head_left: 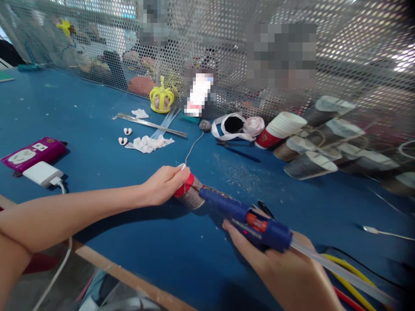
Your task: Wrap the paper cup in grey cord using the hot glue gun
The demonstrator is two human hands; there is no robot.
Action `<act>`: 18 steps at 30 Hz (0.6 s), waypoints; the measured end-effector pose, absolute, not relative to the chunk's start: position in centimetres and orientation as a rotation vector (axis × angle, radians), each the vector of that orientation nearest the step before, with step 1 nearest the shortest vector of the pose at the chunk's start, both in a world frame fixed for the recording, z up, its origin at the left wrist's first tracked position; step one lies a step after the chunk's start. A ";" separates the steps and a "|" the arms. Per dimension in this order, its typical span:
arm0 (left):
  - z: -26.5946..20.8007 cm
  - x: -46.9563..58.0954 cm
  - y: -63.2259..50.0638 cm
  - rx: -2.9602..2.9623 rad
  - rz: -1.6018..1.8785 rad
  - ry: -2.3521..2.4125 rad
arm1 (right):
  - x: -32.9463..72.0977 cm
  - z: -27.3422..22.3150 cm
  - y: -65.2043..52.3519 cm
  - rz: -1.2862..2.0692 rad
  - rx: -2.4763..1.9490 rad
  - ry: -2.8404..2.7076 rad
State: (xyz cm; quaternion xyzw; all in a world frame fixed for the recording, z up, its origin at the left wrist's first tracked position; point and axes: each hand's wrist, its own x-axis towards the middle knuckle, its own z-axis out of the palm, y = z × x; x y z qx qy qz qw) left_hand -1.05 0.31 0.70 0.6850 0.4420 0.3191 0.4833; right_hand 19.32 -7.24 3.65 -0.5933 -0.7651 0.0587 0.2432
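My left hand (168, 183) is closed around a red paper cup (192, 198) whose lower part is wrapped in grey-brown yarn. From the cup a strand of yarn (194, 142) runs back to a small grey yarn ball (205, 125). In my right hand (269, 259) is a blue hot glue gun (240, 211), its indicator light glowing red. A clear glue stick (340, 270) sticks out of its rear end. The gun's nozzle points at the wrapped side of the cup; whether it touches is hard to tell.
Stacked paper cups (282, 127), several yarn-wrapped cups (309, 166) and dark tweezers (240, 151) lie to the right. A yellow crown (162, 98), glue sticks (167, 121) and crumpled tissue (149, 144) sit behind. A purple power strip (34, 153) with a white charger (43, 174) is left. Perforated metal screen (110, 43) behind.
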 end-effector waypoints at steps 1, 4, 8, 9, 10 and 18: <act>0.7 -1.1 0.3 1.664 0.778 1.076 | 19.0 4.0 -7.2 0.161 -1.624 -2.104; 0.6 -1.0 0.3 1.646 0.791 1.070 | 18.5 5.0 -7.4 0.235 -1.615 -2.191; 0.5 -1.0 0.3 1.640 0.799 1.113 | 18.6 5.6 -7.9 0.261 -1.622 -2.261; 0.5 -1.0 0.3 1.644 0.798 1.122 | 18.6 5.6 -7.9 0.258 -1.627 -2.263; 0.5 -1.0 0.3 1.647 0.797 1.126 | 18.6 5.5 -7.9 0.260 -1.629 -2.269; 0.6 -1.0 0.3 1.641 0.799 1.128 | 18.3 5.3 -7.9 0.224 -1.599 -2.288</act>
